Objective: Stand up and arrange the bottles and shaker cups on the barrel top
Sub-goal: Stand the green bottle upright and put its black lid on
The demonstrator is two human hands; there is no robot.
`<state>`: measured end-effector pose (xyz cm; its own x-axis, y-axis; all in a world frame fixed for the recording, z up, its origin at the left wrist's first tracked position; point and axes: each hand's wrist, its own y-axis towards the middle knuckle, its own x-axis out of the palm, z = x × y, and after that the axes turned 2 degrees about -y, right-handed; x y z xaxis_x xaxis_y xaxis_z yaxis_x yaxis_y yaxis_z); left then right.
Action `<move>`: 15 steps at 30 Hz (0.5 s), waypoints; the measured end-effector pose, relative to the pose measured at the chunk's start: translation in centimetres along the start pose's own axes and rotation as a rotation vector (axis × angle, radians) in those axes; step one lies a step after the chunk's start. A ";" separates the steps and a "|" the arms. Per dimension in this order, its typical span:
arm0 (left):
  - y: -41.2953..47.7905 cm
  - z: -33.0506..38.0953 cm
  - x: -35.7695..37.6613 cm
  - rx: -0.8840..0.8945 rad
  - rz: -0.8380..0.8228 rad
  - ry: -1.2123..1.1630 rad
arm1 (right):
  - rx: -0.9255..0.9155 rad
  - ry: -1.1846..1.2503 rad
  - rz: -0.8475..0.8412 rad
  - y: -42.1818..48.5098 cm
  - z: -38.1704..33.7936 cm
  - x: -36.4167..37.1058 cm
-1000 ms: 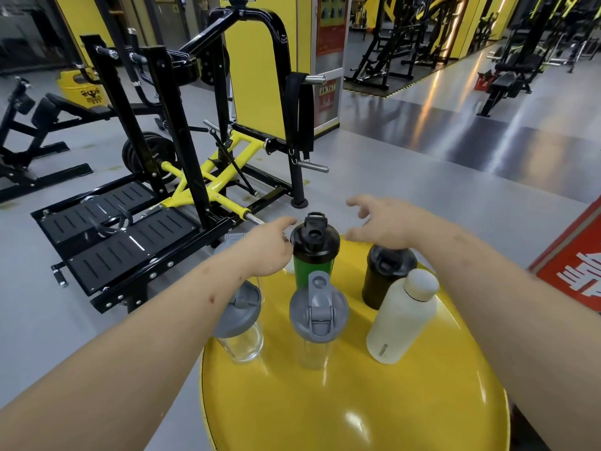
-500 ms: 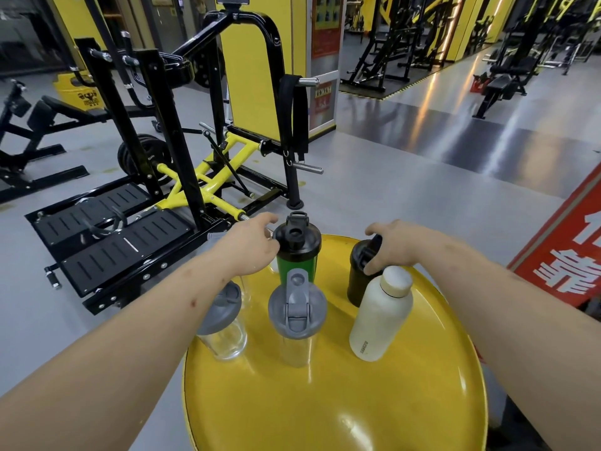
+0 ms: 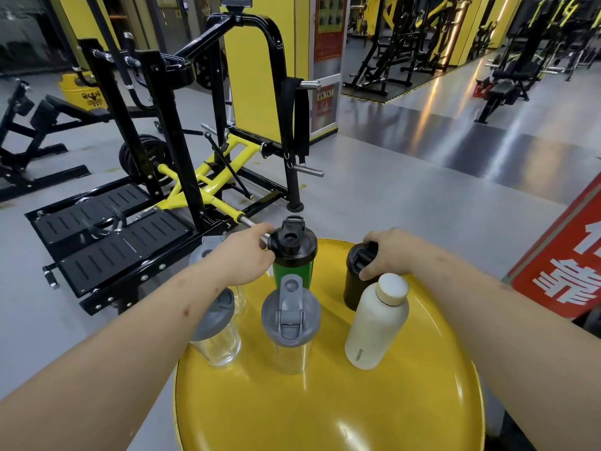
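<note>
1. Compared with a second ago, the right hand (image 3: 388, 253) has been lowered from open air onto the lid of the black cup (image 3: 356, 275), and the left hand (image 3: 244, 255) has been kept beside the green shaker (image 3: 292, 255).
2. All bottles and cups are seen upright on the yellow barrel top (image 3: 325, 402), long axes vertical, lids pointing up.
3. The right fingers are curled down over the black cup's lid and closed on it.
4. The left fingertips are seen touching the edge of the green shaker's black lid; whether a firm grip is held cannot be told.
5. Behind the left wrist, a clear cup (image 3: 208, 252) with a grey lid is partly hidden.
6. Nearer the camera a row is formed: a clear shaker (image 3: 216, 336) with a grey lid at the left edge, a second clear shaker (image 3: 291, 323) with a grey flip lid in the middle, and a white bottle (image 3: 377, 327) with a cream cap to the right.
7. The clear shakers appear empty; the contents of the green, black and white ones cannot be seen.
8. The white bottle stands just in front of the black cup.
9. A black and yellow gym machine (image 3: 182, 151) stands on the grey floor beyond.
</note>
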<state>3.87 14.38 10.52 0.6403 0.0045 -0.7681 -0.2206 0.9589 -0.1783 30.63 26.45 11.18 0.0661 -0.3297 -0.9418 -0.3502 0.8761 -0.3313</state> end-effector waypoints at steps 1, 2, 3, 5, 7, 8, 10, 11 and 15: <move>0.0 0.0 0.0 0.001 0.000 -0.008 | 0.001 0.001 0.001 0.1 0.0 0.0; 0.1 0.0 0.0 0.003 0.001 -0.013 | 0.001 0.004 0.001 0.1 0.0 0.0; 0.1 0.1 0.0 0.004 0.002 -0.019 | 0.004 0.008 -0.001 0.2 -0.1 0.1; 0.1 0.2 0.0 0.007 0.004 -0.030 | 0.009 0.010 -0.010 0.2 -0.2 0.1; 0.1 0.2 0.0 0.014 0.007 -0.028 | 0.009 -0.003 -0.014 0.2 -0.2 0.1; 0.1 0.2 0.0 0.020 0.008 -0.022 | 0.010 -0.004 -0.015 0.2 -0.2 0.1; 0.1 0.1 -0.1 0.028 0.011 -0.007 | 0.013 0.004 -0.019 0.2 -0.1 0.1; 0.0 0.1 -0.1 0.028 0.012 -0.001 | 0.014 0.009 -0.020 0.2 0.0 0.1; -0.2 0.2 -0.3 0.022 0.023 0.042 | 0.028 0.030 -0.026 0.2 0.0 -0.1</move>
<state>3.83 14.27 10.90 0.6038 0.0156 -0.7970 -0.2183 0.9648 -0.1465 30.51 26.65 11.22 0.0469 -0.3623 -0.9309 -0.3226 0.8765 -0.3574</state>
